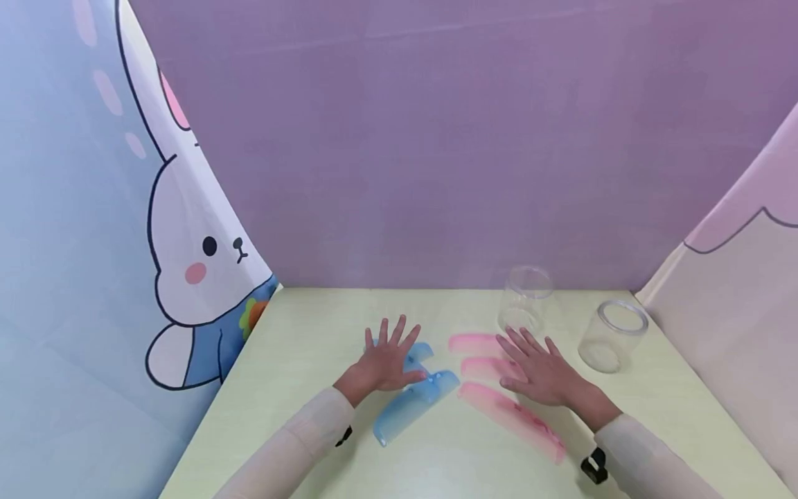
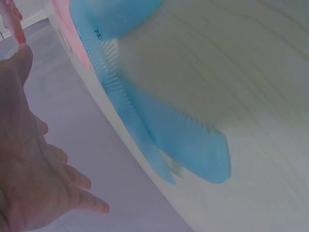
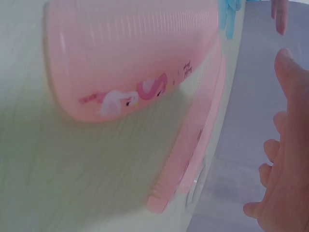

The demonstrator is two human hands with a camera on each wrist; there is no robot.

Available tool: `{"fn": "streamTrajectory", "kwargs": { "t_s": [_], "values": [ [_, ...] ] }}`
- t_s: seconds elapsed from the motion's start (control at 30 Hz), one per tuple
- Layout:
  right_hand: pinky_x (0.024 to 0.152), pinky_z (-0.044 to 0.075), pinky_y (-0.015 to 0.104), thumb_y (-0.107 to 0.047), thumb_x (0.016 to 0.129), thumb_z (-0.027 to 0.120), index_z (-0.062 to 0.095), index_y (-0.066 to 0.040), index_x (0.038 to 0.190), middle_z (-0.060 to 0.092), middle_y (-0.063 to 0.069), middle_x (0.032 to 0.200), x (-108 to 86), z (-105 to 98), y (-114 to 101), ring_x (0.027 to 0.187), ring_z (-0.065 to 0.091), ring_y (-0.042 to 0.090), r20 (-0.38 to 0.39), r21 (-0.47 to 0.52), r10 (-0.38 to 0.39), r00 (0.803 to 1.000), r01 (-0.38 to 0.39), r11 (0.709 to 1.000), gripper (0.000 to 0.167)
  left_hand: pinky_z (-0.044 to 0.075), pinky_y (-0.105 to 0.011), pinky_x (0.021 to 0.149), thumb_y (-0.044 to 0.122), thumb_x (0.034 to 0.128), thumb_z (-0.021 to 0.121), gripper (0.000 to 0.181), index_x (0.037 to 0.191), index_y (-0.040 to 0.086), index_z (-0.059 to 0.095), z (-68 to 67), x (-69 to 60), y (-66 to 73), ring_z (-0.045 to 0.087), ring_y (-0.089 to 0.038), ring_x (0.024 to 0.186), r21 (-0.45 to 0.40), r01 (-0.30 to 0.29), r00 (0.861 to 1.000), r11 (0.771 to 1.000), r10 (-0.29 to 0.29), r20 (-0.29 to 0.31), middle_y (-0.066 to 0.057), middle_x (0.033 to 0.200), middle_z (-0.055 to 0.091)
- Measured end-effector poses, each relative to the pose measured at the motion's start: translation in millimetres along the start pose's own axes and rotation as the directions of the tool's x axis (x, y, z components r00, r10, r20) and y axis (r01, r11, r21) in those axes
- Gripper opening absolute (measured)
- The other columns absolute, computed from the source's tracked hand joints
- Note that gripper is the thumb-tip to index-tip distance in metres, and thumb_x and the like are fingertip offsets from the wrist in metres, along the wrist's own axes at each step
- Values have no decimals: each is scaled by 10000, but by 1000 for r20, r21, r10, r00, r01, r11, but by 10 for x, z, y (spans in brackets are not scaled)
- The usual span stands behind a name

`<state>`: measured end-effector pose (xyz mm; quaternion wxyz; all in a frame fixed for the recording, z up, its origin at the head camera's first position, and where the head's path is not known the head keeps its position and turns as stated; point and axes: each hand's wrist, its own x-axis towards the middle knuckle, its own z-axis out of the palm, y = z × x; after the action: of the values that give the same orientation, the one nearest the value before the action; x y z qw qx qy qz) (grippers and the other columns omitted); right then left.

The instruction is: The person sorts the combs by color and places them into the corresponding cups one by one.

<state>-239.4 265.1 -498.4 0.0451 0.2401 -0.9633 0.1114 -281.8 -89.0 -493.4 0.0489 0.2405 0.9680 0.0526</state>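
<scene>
My left hand [image 1: 388, 362] is spread flat, palm down, above overlapping blue combs [image 1: 406, 412]. In the left wrist view, the blue combs [image 2: 181, 140] lie on the table with a gap between them and the palm [image 2: 34, 164]. On the other side, my right hand [image 1: 541, 374] hovers with fingers spread over three pink combs [image 1: 492, 403], partly covering the upper two. A flamingo print marks the nearest pink comb [image 3: 130, 58] in the right wrist view, where the hand [image 3: 292, 150] is apart from it. Neither hand holds anything.
Two clear jars stand behind and to the right of my right hand: one jar [image 1: 524, 301] at the back, another jar [image 1: 614, 336] with a silvery rim farther right. A pale table [image 1: 299, 326] carries everything. A purple cloth backdrop [image 1: 436, 152] and printed side curtains [image 1: 81, 277] enclose it.
</scene>
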Motion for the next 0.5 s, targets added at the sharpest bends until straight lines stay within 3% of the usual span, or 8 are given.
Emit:
{"fn": "streamTrajectory", "kwargs": {
  "t_s": [0.5],
  "values": [
    [1095,241,779,-484,968,623,363,-100,1582,299,202,1654,-24,-19,25,1498,286,493,-17,21,-6,1000,7,1000,770,182,-789,1132,746,910,519,986,1654,267,86,-30,81,-8,99,-530,1543,43,-9,1000,999,9,1,-139,1728,14]
  ]
}}
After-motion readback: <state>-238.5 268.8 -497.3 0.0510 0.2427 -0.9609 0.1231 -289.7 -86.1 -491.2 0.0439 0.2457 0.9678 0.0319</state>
